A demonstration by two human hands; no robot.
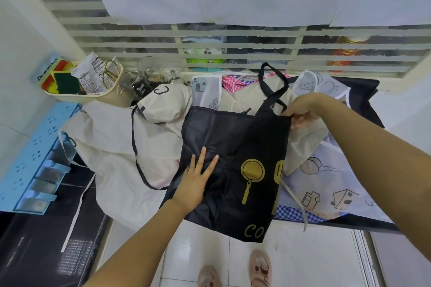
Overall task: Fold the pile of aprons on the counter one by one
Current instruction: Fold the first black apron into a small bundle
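White floor tiles [205,240] lie nearest, with my two pink slippers [260,268] at the bottom edge. Above them a black apron [233,147] hangs partly over the front of the counter [361,223], folded lengthwise, its gold pan print [251,175] facing up.

My left hand [194,182] lies flat on the apron's left half, fingers straight and spread, pressing the cloth down. My right hand [303,112] pinches the apron's upper right corner between thumb and curled fingers, just beside the base of the black neck strap [272,86], which loops away from me.

Under and around it lies the rest of the pile: a cream apron [112,147] with dark trim to the left, a white apron with line drawings [326,184] to the right, blue gingham [293,213] peeking out beneath, pink gingham [229,84] farther back.

At far left sit a blue rack [35,158], a basket [70,96] with sponges and scissors [110,74], and glass jars [149,70]. Behind everything runs a slatted window grille [233,39].
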